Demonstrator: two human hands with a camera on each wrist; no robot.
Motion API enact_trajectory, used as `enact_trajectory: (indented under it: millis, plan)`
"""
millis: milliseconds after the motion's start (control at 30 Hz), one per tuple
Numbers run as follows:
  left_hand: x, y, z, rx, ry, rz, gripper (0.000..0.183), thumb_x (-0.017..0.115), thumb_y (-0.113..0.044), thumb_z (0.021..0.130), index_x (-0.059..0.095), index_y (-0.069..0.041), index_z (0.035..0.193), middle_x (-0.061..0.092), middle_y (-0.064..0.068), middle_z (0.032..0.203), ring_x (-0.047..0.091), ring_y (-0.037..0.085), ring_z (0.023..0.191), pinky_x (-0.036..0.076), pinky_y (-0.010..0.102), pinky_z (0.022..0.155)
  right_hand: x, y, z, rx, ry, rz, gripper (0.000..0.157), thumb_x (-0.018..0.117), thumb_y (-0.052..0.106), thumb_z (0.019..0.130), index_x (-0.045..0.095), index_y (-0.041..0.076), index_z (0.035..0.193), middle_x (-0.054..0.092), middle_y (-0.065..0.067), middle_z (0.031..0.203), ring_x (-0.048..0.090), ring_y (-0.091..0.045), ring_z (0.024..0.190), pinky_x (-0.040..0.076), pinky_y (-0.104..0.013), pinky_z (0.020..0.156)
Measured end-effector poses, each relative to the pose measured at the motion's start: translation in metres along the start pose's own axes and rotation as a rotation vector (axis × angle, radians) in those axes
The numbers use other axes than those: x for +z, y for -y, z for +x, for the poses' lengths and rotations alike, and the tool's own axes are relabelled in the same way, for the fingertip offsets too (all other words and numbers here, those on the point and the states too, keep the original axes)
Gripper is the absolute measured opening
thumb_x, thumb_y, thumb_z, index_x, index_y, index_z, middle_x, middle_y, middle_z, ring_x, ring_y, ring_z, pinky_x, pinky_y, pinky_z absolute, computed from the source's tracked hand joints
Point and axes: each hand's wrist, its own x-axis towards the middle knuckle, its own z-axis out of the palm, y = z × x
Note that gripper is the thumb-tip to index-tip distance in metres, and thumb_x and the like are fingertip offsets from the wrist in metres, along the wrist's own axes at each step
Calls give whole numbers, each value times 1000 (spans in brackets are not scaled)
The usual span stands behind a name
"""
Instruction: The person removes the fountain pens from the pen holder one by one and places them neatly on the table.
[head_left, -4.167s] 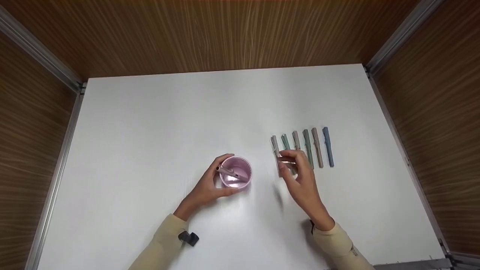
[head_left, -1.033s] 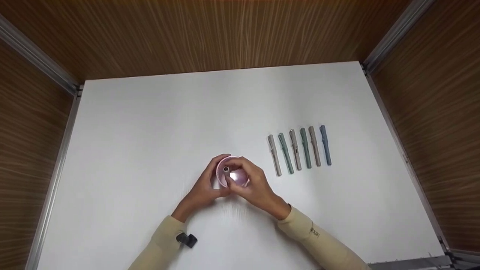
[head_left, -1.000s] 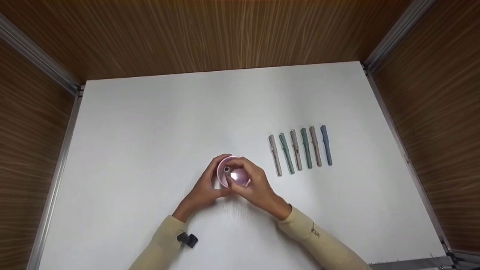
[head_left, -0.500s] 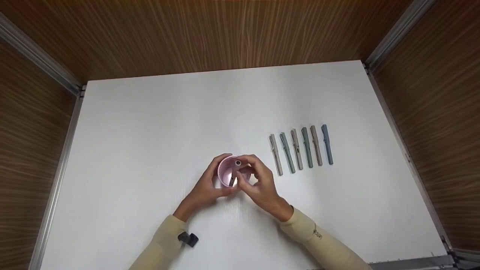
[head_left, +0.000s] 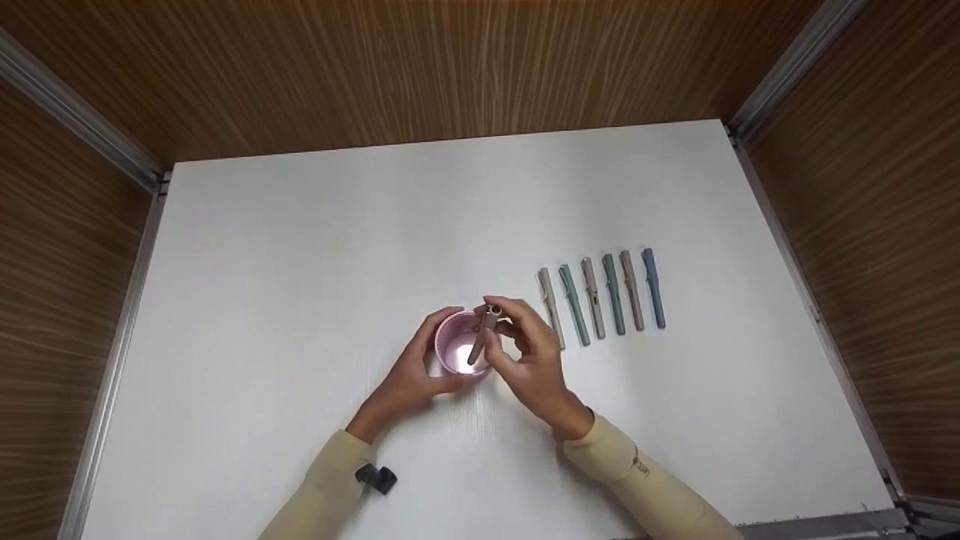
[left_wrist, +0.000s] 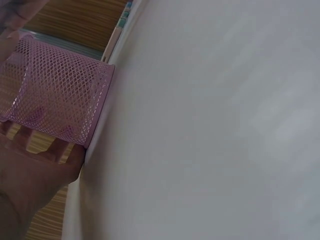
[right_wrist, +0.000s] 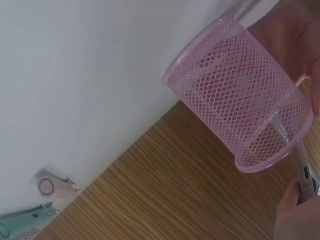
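Observation:
On the white table, my left hand (head_left: 409, 375) holds a pink mesh pen holder (head_left: 444, 352) from its left side, fingers and thumb around it. My right hand (head_left: 534, 367) pinches a greyish-pink pen (head_left: 478, 346) near its top end, at the holder's right rim. The pen tilts, and its lower end reaches into the mouth of the holder. From the right wrist, the pen (right_wrist: 303, 165) shows crossing the rim of the mesh holder (right_wrist: 230, 90). The left wrist view shows the holder (left_wrist: 60, 90) standing on the table above the left hand's fingers (left_wrist: 55, 150).
Several capped pens lie in a row to the right, from a pale one (head_left: 549, 300) through green (head_left: 613, 292) and brown to a blue one (head_left: 654, 289). Wood-grain panels (head_left: 450, 67) wall the table (head_left: 300, 240) at the back and sides.
The right hand has gone from the pen row to the holder and taken hold of the pen that leaned inside. Over the last second it has raised the pen and shifted it rightward.

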Motion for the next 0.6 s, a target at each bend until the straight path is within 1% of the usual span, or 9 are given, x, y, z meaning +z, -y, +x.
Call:
enact_trajectory:
  millis: [33, 133, 233, 300, 400, 467, 533, 600]
  plan:
    - [0, -5, 0, -1, 2, -11, 94, 89, 0, 84, 39, -4, 164, 50, 10, 161, 44, 30, 149, 34, 40, 122, 0, 1, 2, 0, -8, 2, 48, 64, -25, 90, 63, -12, 136, 65, -25, 118, 69, -31, 108, 63, -37, 91]
    - [-1, -15, -2, -1, 1, -26, 94, 90, -4, 84, 41, -5, 164, 52, 9, 159, 45, 29, 147, 34, 40, 122, -1, 5, 5, 1, -21, 15, 48, 64, -25, 90, 65, -11, 136, 59, -22, 119, 66, -30, 111, 62, -40, 92]
    - [-2, -17, -3, 17, 1, -21, 94, 90, -3, 84, 40, -2, 163, 51, 14, 160, 44, 33, 149, 33, 44, 124, -3, 7, 7, 8, -22, 33, 48, 63, -25, 91, 65, -11, 137, 58, -22, 119, 65, -28, 112, 62, -42, 94]
    - [-2, -17, -2, 32, 6, -16, 95, 90, 0, 84, 39, 3, 163, 50, 18, 160, 44, 38, 149, 32, 50, 125, -6, 9, 8, 13, -24, 26, 46, 64, -23, 92, 66, -11, 136, 59, -21, 119, 66, -27, 111, 62, -42, 95]
    - [-3, -3, 0, 53, 11, -2, 98, 90, 4, 82, 36, 6, 163, 47, 23, 161, 43, 45, 149, 31, 61, 124, -11, 11, 9, 13, -33, 0, 40, 66, -19, 94, 67, -10, 134, 61, -20, 116, 66, -27, 106, 62, -38, 94]
    - [-3, 8, 1, 57, 14, 2, 99, 91, 4, 82, 35, 4, 164, 47, 24, 161, 42, 48, 148, 30, 63, 123, -15, 13, 11, 8, -47, -15, 37, 67, -16, 96, 67, -11, 132, 62, -20, 114, 67, -27, 103, 62, -35, 91]
    - [-3, 18, 3, 54, 12, 5, 102, 92, 4, 81, 35, 0, 166, 47, 21, 162, 43, 46, 149, 30, 62, 124, -18, 14, 12, 4, -63, -23, 35, 68, -14, 96, 67, -12, 131, 63, -20, 112, 66, -27, 100, 61, -33, 90]
    - [-5, 21, 3, 50, 12, 2, 102, 93, 1, 81, 36, -4, 166, 48, 17, 162, 44, 41, 149, 31, 58, 124, -22, 15, 14, 6, -79, -23, 35, 68, -15, 96, 67, -13, 131, 62, -21, 111, 67, -27, 99, 61, -33, 88]
